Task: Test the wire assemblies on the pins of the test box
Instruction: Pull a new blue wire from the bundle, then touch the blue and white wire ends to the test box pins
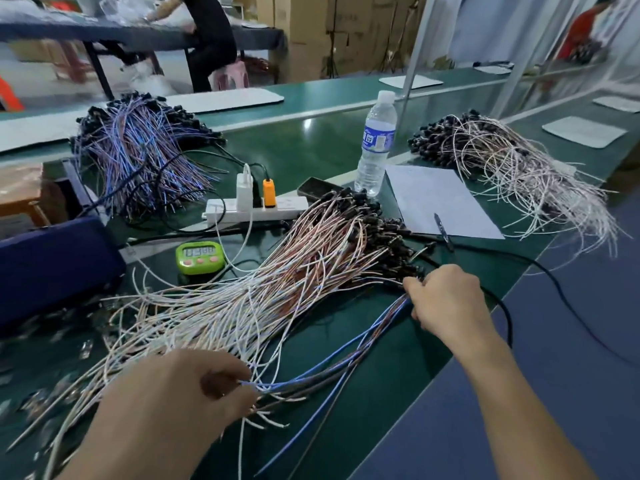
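Green workbench (311, 150), left hand (173, 403) and right hand (446, 299) gripping blue wires (332, 356)

Probably a factory assembly line: long green bench (311, 143), heaped wire bundles (138, 147), stacked cartons (311, 32).

A few blue and dark wire assemblies (346, 358) stretch over the tabletop (311, 147), one end gripped in the right hand (446, 299), the tips pinched by the left hand (173, 403). They cross a fanned pile of pink-white assemblies (277, 282). A blue-purple pile (138, 150) lies back left, a pale pile (519, 168) back right. The dark blue test box (52, 268) sits at the left edge
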Tool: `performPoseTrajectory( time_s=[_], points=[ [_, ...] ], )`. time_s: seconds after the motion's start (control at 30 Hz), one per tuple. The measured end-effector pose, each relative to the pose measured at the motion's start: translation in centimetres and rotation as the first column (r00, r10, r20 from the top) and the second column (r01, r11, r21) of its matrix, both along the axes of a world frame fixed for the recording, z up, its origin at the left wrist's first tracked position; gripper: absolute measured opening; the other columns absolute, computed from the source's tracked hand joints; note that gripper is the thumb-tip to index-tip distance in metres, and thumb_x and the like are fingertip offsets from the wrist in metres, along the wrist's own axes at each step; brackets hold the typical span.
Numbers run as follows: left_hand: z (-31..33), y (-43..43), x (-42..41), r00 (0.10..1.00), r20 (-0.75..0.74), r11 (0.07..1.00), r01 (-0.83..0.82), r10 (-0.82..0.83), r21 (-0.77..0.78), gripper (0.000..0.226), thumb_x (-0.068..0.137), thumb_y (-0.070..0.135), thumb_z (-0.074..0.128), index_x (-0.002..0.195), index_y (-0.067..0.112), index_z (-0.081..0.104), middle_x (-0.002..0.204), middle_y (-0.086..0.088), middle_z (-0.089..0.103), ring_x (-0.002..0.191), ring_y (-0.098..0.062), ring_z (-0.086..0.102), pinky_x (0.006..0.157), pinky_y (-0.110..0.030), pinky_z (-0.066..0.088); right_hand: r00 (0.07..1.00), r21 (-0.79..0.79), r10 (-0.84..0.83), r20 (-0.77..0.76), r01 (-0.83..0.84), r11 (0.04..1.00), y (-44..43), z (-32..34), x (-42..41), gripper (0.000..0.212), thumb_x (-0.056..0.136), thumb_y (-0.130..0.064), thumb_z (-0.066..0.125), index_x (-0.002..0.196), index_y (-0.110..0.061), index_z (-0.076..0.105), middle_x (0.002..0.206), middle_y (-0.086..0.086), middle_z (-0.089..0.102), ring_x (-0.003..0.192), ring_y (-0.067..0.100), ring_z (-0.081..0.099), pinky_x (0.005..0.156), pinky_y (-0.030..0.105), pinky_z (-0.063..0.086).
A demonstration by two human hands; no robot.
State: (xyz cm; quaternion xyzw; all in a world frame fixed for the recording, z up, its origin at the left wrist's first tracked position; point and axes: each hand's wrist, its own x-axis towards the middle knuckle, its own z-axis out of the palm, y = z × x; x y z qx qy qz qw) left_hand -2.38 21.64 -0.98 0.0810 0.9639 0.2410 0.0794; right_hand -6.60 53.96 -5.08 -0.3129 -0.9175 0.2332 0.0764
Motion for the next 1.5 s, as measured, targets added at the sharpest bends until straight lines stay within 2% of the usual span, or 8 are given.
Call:
performPoseTrajectory(
  time_s=[0.1,0.3,0.53,0.77,0.97,1.07,1.17,1.5],
  points=[
    [0.5,-0.6,0.2,0.985,-0.144,0.995,-0.083,0.091,0.062,0.029,0.07,0.065,0.074,0.085,0.08,0.054,0.063,0.048,0.057,0.059,0.01,0.06,0.059,-0.022,0.052,0.994,0.056,0.082,-0.078,-0.078,0.995,-2.9,0.8,0.2,0.043,0.089,-0.031,0.062,0.056,-0.003,0.059,0.051,0.01,0.06,0.052,0.027,0.057,0.048,0.033,0.043],
    [0.9,-1.9,-1.2,0.942,-0.271,0.97,-0.148,0.197,0.191,0.008,0.077,0.05,0.078,0.072,0.053,0.073,0.074,0.05,0.058,0.057,0.006,0.061,0.062,-0.027,0.053,0.871,-0.122,0.437,-0.224,-0.47,0.874,-13.7,2.4,-0.8,0.045,0.093,-0.034,0.062,0.056,-0.008,0.064,0.048,0.001,0.064,0.045,0.015,0.061,0.05,0.032,0.054],
    [0.2,-7.0,-2.9,0.866,-0.359,0.926,-0.255,0.347,0.28,0.018,0.091,0.039,0.065,0.079,0.034,0.078,0.064,0.021,0.067,0.064,-0.009,0.064,0.056,-0.028,0.05,0.672,-0.122,0.633,-0.386,-0.717,0.686,-25.5,4.6,-2.9,0.044,0.089,-0.03,0.065,0.049,-0.014,0.054,0.044,-0.003,0.053,0.044,0.009,0.051,0.042,0.019,0.035],
    [0.5,-16.6,-1.2,0.726,-0.363,0.81,-0.503,0.585,0.3,0.022,0.088,0.016,0.068,0.089,0.032,0.082,0.058,0.022,0.063,0.063,0.009,0.061,0.057,-0.005,0.039,0.499,-0.17,0.791,-0.353,-0.866,0.471,-36.3,5.3,-3.5,0.034,0.087,-0.033,0.066,0.059,-0.015,0.066,0.055,0.0,0.068,0.058,0.013,0.067,0.056,0.031,0.053],
    [-1.2,-24.6,2.5,0.559,-0.332,0.646,-0.708,0.759,0.284,0.03,0.084,0.014,0.07,0.095,0.04,0.081,0.087,0.011,0.077,0.078,-0.006,0.064,0.069,-0.006,0.041,0.183,-0.15,0.962,-0.204,-0.977,0.154,-45.7,4.9,-2.1,0.015,0.085,-0.011,0.063,0.087,-0.02,0.074,0.072,-0.002,0.07,0.066,0.02,0.064,0.047,0.02,0.044],
    [-2.3,-28.4,4.4,0.589,-0.252,0.633,-0.758,0.768,0.16,0.045,0.081,0.005,0.067,0.115,0.034,0.078,0.119,0.007,0.075,0.112,-0.015,0.066,0.097,-0.024,0.048,0.004,-0.07,0.998,-0.06,-0.998,-0.001,-49.7,4.7,-1.9,0.03,0.084,0.0,0.058,0.1,-0.019,0.074,0.092,0.005,0.073,0.087,0.026,0.066,0.067,0.027,0.053],
    [-3.1,-31.3,5.5,0.527,-0.256,0.556,-0.829,0.81,0.054,0.039,0.085,0.016,0.071,0.122,0.029,0.075,0.132,0.004,0.067,0.124,-0.021,0.058,0.106,-0.031,0.043,-0.043,0.007,0.998,0.037,-0.999,-0.043,-52.8,4.1,-2.6,0.044,0.085,0.002,0.056,0.118,-0.022,0.073,0.112,0.007,0.074,0.104,0.029,0.066,0.089,0.036,0.055],
    [-7.2,-31.3,5.2,0.391,-0.414,0.506,-0.835,0.822,0.215,0.032,0.085,0.022,0.077,0.115,0.021,0.071,0.126,0.001,0.056,0.118,-0.022,0.056,0.103,-0.037,0.046,-0.071,0.133,0.996,0.052,-0.988,-0.078,-55.8,1.8,-4.1,0.023,0.081,-0.002,0.06,0.089,-0.024,0.059,0.098,0.005,0.067,0.094,0.03,0.061,0.082,0.038,0.051]
  ],
)
